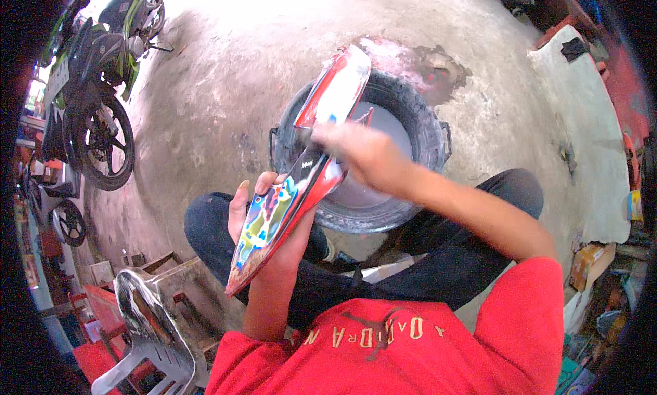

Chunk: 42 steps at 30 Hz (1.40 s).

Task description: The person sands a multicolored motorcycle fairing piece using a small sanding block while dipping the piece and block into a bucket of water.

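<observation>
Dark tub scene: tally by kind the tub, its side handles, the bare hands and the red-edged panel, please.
Tub: 1
Side handles: 2
Hands: 2, left hand and right hand
Red-edged panel: 1, partly hidden by the right hand
Total: 6

strong white light from the top left washes out the rough grey concrete floor (226, 73), glare catches the long glossy red-edged panel (311, 169), the bare right grip (369, 157) is blurred, and the fisheye edges bend into grainy black corners.
</observation>
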Tool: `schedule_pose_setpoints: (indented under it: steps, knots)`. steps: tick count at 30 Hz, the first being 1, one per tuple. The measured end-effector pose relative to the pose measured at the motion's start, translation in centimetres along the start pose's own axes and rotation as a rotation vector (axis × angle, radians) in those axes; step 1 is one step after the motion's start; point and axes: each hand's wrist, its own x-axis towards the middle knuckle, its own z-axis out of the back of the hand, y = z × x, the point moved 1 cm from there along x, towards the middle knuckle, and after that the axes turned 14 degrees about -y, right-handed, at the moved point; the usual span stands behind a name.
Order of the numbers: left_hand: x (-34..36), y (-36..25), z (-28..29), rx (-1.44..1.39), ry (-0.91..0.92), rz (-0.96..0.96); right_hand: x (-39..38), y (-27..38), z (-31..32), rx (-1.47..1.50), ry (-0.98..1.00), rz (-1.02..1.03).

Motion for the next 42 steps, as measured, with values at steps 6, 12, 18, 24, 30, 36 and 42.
schedule_pose_setpoints:
  steps: [6,12,18,24,30,36,42]
  knots:
    - [0.2,-0.6,0.6,-0.027,0.099,0.037,0.5,4.2,0.2,0.197,0.024,0.086]
    - [0.3,0.4,-0.3,-0.001,0.042,-0.003,1.7,-2.7,0.2,-0.013,-0.064,-0.133]
    - [-0.2,0.4,-0.5,0.066,-0.032,-0.061,-0.2,4.1,0.7,0.241,0.064,0.133]
    - [0.6,1.3,-1.3,0.068,-0.041,-0.079,2.1,-1.7,0.6,-0.043,-0.039,-0.026]
    - [1.2,0.5,-1.1,0.085,0.043,0.013,0.7,2.2,0.6,0.269,-0.006,0.182]
    - [2.0,0.8,-0.8,0.184,0.054,-0.102,0.3,2.5,0.5,0.220,-0.008,0.139]
    - [2.9,1.4,-0.3,0.112,0.205,0.019,1.0,-0.4,1.1,0.021,-0.009,-0.093]
